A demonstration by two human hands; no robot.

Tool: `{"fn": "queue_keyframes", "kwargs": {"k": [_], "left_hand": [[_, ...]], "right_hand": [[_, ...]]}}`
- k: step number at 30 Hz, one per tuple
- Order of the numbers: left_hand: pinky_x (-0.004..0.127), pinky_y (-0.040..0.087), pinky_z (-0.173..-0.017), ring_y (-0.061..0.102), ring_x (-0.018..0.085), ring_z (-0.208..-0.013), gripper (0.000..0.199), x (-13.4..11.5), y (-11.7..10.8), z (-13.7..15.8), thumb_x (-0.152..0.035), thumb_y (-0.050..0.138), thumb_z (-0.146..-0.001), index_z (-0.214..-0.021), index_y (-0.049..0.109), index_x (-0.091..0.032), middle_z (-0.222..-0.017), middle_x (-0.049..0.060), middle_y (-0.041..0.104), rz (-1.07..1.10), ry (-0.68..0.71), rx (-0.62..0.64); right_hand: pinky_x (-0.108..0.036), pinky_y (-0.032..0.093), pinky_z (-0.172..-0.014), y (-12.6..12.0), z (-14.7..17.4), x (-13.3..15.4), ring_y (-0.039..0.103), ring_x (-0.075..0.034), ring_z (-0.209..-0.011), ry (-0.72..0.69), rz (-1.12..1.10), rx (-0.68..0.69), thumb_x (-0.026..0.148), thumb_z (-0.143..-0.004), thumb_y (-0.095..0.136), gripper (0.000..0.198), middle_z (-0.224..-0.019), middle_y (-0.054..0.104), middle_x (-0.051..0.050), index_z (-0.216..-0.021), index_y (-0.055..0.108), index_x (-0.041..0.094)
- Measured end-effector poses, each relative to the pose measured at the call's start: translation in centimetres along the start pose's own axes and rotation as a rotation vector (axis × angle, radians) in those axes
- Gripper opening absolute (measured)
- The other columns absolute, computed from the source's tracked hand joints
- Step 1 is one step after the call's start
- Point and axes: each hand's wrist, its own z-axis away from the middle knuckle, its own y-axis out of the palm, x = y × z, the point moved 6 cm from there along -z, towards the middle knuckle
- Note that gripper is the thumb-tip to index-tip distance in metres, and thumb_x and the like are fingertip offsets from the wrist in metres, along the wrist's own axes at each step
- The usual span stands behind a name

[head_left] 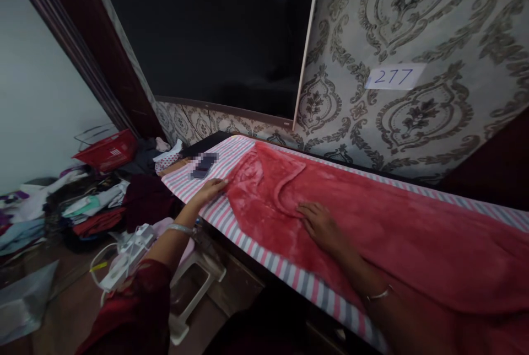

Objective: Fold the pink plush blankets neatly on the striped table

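Red plush cloth (397, 222): one piece, deep pile, blotched light and dark where the nap turns at the left end; laid lengthwise along a long, narrow surface against the wall. A flap at the left end forms a soft, rounded, curving ridge; the near side droops over the front edge at right.

Striped cover (225, 214): woven-looking fabric in pink, grey and white, beneath the plush, showing along both long edges and at the left end.

Left hand (212, 188): palm down at the cloth's left edge, fingers close together; cannot tell whether they pinch the pile. Silvery bangle (181, 228) on the wrist; dark red patterned sleeve (136, 300) above.

Right hand (320, 225): laid on the plush, fingertips at the curved ridge, fingers slightly parted; thumb hidden, so a pinch cannot be told. Thin metal bracelet (379, 294) on the wrist.

Phone (202, 170): flat, dark, partly pixelated, on the stripes beyond the left hand.

Surroundings: glossy black television screen (215, 30); damask-patterned wallpaper (322, 101) bearing a paper slip (395, 76) marked 277; red plastic basket (106, 151); crumpled clothes (99, 206); white power strip (126, 258); pale moulded plastic stool (206, 264).
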Motion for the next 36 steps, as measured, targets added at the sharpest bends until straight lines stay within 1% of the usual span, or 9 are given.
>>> {"fn": "queue_keyframes", "kwargs": {"k": [4, 8, 12, 15, 20, 23, 25, 29, 36], "left_hand": [[0.032, 0.052, -0.075, 0.065, 0.022, -0.083, 0.057, -0.7, 0.6, 0.2, -0.074, 0.065, -0.068, -0.084, 0.068, -0.019, -0.082, 0.005, 0.071, 0.01, 0.086, -0.004], [0.035, 0.052, -0.078, 0.065, 0.024, -0.088, 0.047, -1.8, -2.1, -1.4, -0.061, 0.05, -0.086, -0.097, 0.064, -0.018, -0.086, 0.007, 0.069, -0.133, 0.082, -0.11], [0.038, 0.049, -0.085, 0.064, 0.031, -0.101, 0.022, -1.5, -4.8, -1.9, -0.04, 0.057, -0.083, -0.086, 0.065, -0.02, -0.087, 0.01, 0.07, -0.411, -0.005, -0.145], [0.037, 0.049, -0.086, 0.066, 0.033, -0.104, 0.014, -0.3, -4.8, -1.2, -0.034, 0.063, -0.079, -0.078, 0.066, -0.021, -0.09, 0.012, 0.072, -0.583, -0.083, -0.077], [0.039, 0.051, -0.084, 0.068, 0.034, -0.103, 0.026, 0.6, -3.8, 0.4, -0.041, 0.062, -0.083, -0.089, 0.069, -0.016, -0.102, 0.02, 0.073, -0.745, -0.153, -0.014], [0.041, 0.049, -0.089, 0.063, 0.037, -0.113, 0.039, -0.9, -2.9, 0.4, -0.042, 0.054, -0.09, -0.109, 0.067, -0.011, -0.115, 0.026, 0.068, -0.781, -0.085, -0.034], [0.04, 0.048, -0.094, 0.061, 0.035, -0.118, 0.037, -2.5, -1.5, -0.2, -0.037, 0.05, -0.092, -0.115, 0.066, -0.012, -0.122, 0.024, 0.066, -0.774, 0.004, -0.015], [0.029, 0.046, -0.096, 0.062, 0.025, -0.116, 0.033, -5.6, 2.4, -2.8, -0.029, 0.049, -0.092, -0.117, 0.069, -0.02, -0.124, 0.013, 0.069, -0.731, 0.143, 0.07], [0.029, 0.046, -0.096, 0.062, 0.025, -0.118, 0.033, -7.5, 5.6, -9.1, -0.022, 0.053, -0.087, -0.113, 0.072, -0.017, -0.122, 0.015, 0.07, -0.712, 0.123, 0.066]], "right_hand": [[-0.048, 0.052, -0.095, -0.1, -0.2, -0.2, 0.062, -0.027, -0.109, 0.009, -0.032, 0.02, 0.017, -0.096, 0.048, 0.031, -0.118, 0.07, -0.013, -0.12, 0.068, 0.02], [-0.046, 0.052, -0.093, -0.5, -0.2, -0.2, 0.063, -0.026, -0.104, 0.011, -0.049, -0.022, 0.019, -0.097, 0.049, 0.03, -0.113, 0.071, -0.012, -0.12, 0.067, 0.02], [-0.044, 0.052, -0.09, -0.7, 0.0, 0.1, 0.061, -0.027, -0.103, 0.032, 0.014, -0.039, 0.016, -0.095, 0.047, 0.03, -0.112, 0.069, -0.012, -0.116, 0.068, 0.019], [-0.042, 0.051, -0.086, -0.6, 0.2, 0.4, 0.059, -0.027, -0.1, 0.034, 0.087, -0.012, 0.014, -0.094, 0.047, 0.028, -0.112, 0.067, -0.013, -0.111, 0.069, 0.019], [-0.038, 0.048, -0.081, -0.8, 0.3, 0.5, 0.056, -0.026, -0.094, 0.07, 0.176, 0.008, 0.011, -0.091, 0.05, 0.031, -0.105, 0.064, -0.011, -0.115, 0.067, 0.019], [-0.037, 0.048, -0.079, -0.9, 0.3, 0.7, 0.055, -0.026, -0.092, 0.075, 0.171, 0.005, 0.009, -0.091, 0.048, 0.032, -0.102, 0.064, -0.011, -0.114, 0.067, 0.019], [-0.038, 0.047, -0.078, -0.9, 0.3, 0.7, 0.055, -0.026, -0.091, 0.075, 0.154, 0.002, 0.009, -0.091, 0.048, 0.031, -0.102, 0.064, -0.011, -0.113, 0.068, 0.019], [-0.038, 0.047, -0.078, -0.8, 0.4, 0.7, 0.055, -0.026, -0.092, 0.085, 0.143, 0.009, 0.012, -0.093, 0.048, 0.028, -0.103, 0.064, -0.011, -0.111, 0.069, 0.019], [-0.037, 0.049, -0.078, -0.6, 0.4, 0.9, 0.057, -0.024, -0.089, 0.124, 0.114, 0.011, 0.012, -0.094, 0.051, 0.023, -0.099, 0.065, -0.009, -0.109, 0.068, 0.019]]}}
